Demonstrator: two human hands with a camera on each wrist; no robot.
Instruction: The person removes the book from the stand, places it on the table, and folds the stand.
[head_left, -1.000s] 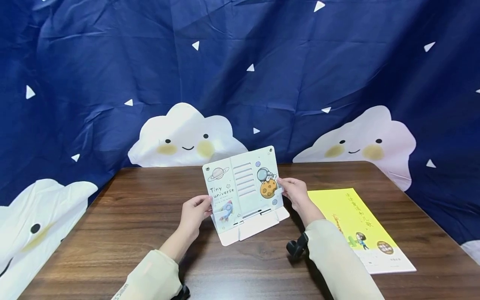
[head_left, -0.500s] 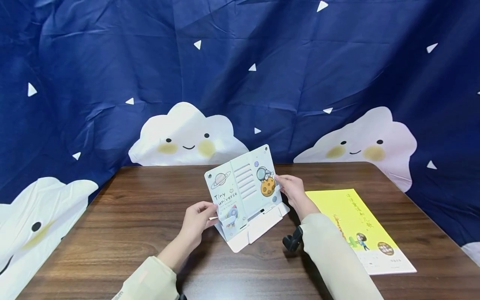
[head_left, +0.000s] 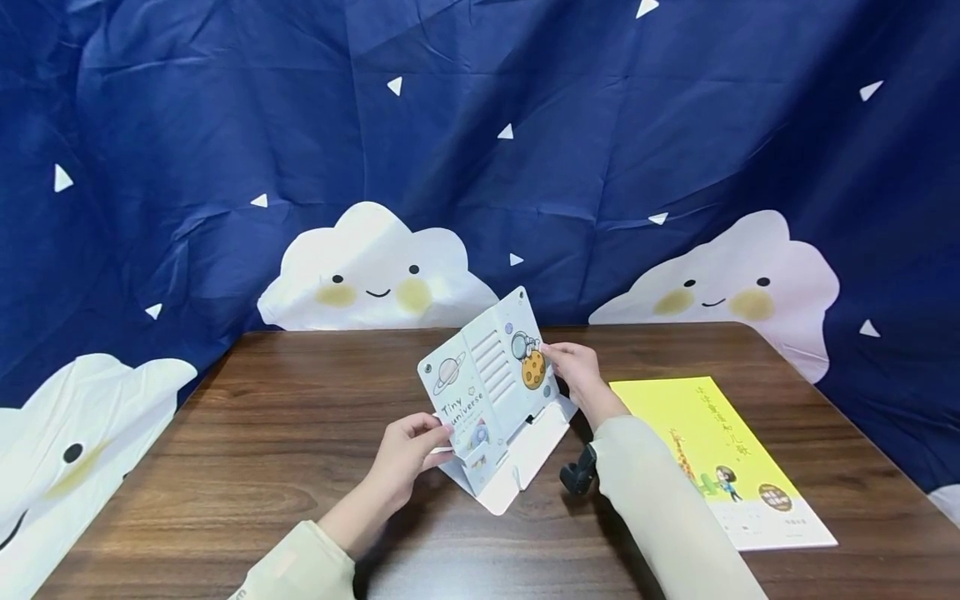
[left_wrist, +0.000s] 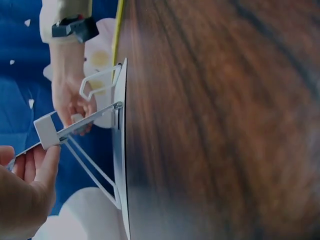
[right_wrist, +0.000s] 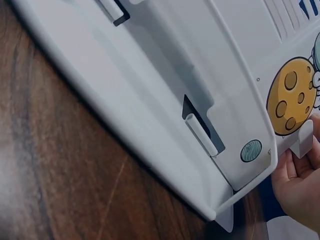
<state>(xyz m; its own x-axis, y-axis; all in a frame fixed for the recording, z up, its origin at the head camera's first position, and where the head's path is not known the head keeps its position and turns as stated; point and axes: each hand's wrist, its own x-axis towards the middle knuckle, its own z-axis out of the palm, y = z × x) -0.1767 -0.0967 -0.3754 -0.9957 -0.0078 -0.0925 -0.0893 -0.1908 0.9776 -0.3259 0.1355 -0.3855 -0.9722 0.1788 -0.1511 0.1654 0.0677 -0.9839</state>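
A white book stand (head_left: 483, 360) with planet, rocket and astronaut pictures stands on the table, its slotted panel leaning back and turned at an angle. My left hand (head_left: 405, 454) pinches the panel's left edge, thumb in front, near the rocket. On the opposite edge, my right hand (head_left: 576, 371) holds the panel beside the orange moon, by a small white clip (right_wrist: 303, 140) in the right wrist view. From the side, the left wrist view shows the flat base (left_wrist: 120, 150) and a wire support (left_wrist: 95, 170) behind the panel.
A yellow and white book (head_left: 712, 450) lies flat on the brown wooden table (head_left: 300, 417), right of the stand and close to the right forearm. Behind the table hangs a dark blue cloth (head_left: 465, 150) with white clouds.
The stand has turned on the table: its left end has come nearer and rightward, its right end has swung back. My left hand moved right with it; my right hand shifted slightly left.
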